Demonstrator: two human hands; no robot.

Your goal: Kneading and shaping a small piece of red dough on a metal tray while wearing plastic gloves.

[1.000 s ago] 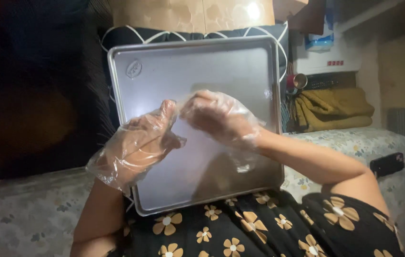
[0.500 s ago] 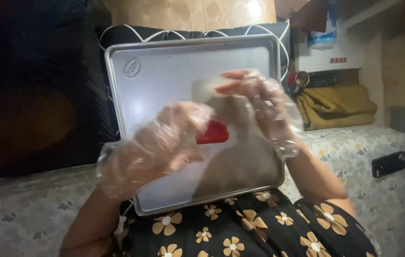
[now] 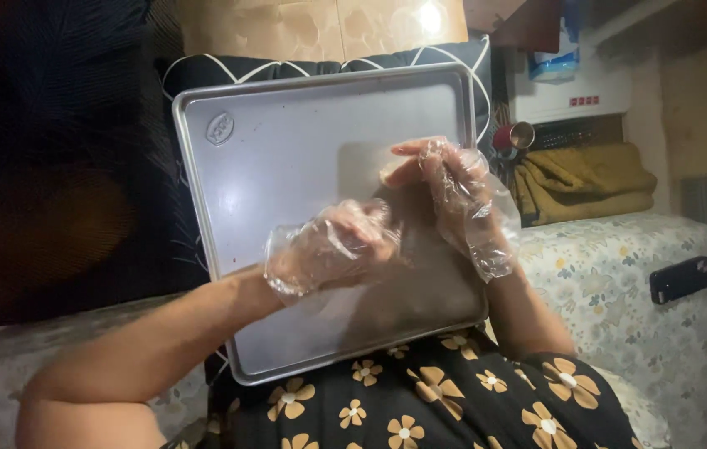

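Head view: the metal tray (image 3: 287, 166) is the thing at the centre of the work. It is a shallow rectangular sheet pan of dull silver with a rolled rim, rounded corners and a small embossed mark near its upper left corner. Its near edge rests on the person's lap, on a black dress with cream flowers (image 3: 420, 399), and its far edge leans against a dark cushion with white lines (image 3: 204, 71).

Both hands hover over the tray's right half, in thin, crinkled clear plastic gloves. The right hand (image 3: 453, 195) is raised with its fingers drawn together at the tips; whether something small sits between them cannot be told. The left hand (image 3: 332, 249) is loosely curled just below it, and what it may hold is hidden.

Judging by this, the step is fine fingertip work above the tray, which calls for a light, steady touch, since the gloves are loose and slippery.

To the right, a folded mustard blanket (image 3: 586, 179) and a black slab-like object (image 3: 680, 278) lie on floral bedding (image 3: 619, 249).
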